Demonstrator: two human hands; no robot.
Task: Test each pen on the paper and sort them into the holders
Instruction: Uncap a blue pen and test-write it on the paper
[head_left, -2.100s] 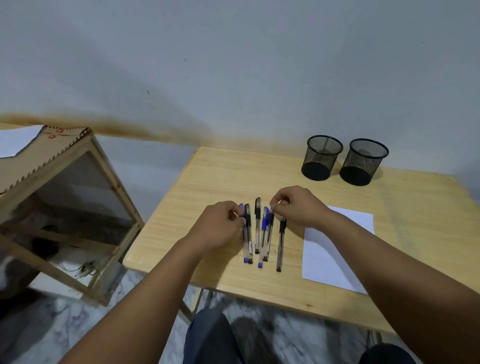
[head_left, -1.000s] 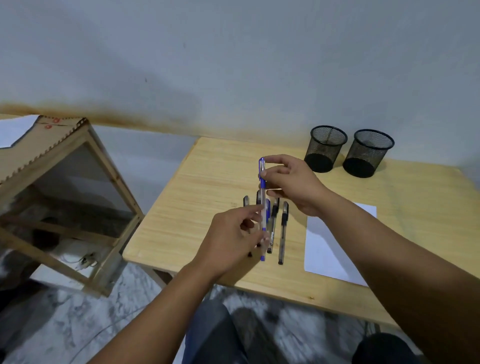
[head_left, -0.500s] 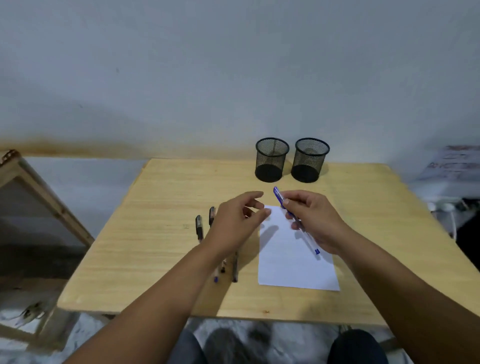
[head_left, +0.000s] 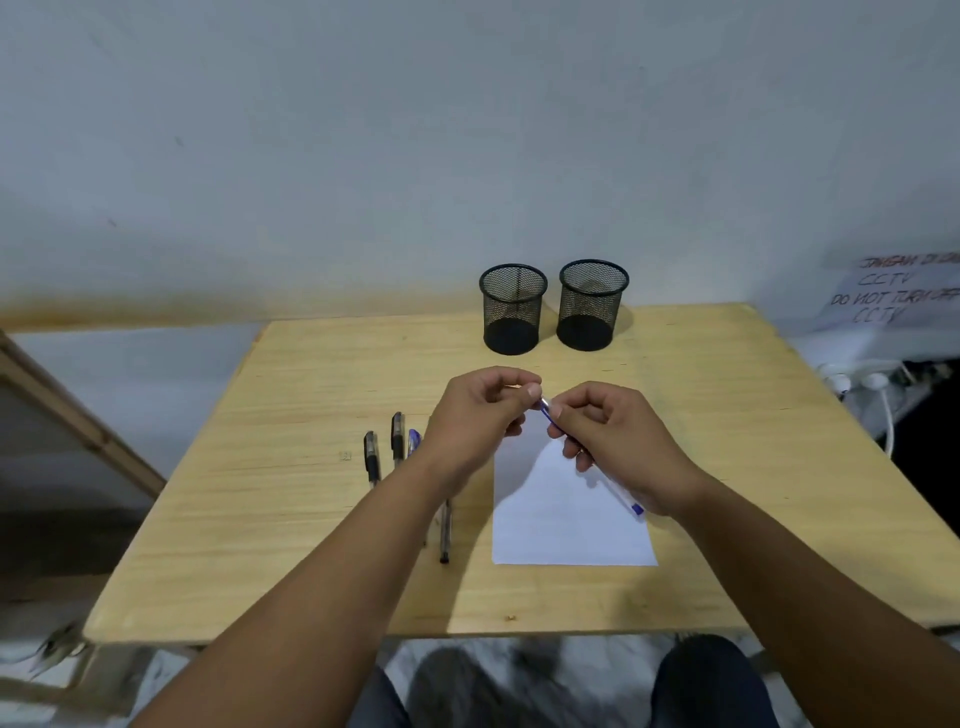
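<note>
My right hand (head_left: 621, 444) holds a blue pen (head_left: 615, 491) slanted over the white paper (head_left: 563, 525). My left hand (head_left: 480, 418) pinches the pen's upper end, at its cap, with thumb and forefinger. Several other pens (head_left: 397, 441) lie side by side on the wooden table (head_left: 291, 467) left of the paper, partly hidden by my left forearm. Two black mesh holders stand at the table's back: the left holder (head_left: 512, 309) and the right holder (head_left: 592, 305). Both look empty.
A wooden frame (head_left: 67, 421) stands off the table's left side. At the far right are a power strip with white plugs (head_left: 862, 384) and a handwritten paper sign (head_left: 898, 296). My knees show below the table's front edge.
I picked one blue pen out of the row and carried it right, over the paper. My left hand came over and now pinches its upper end. My view turned right.
</note>
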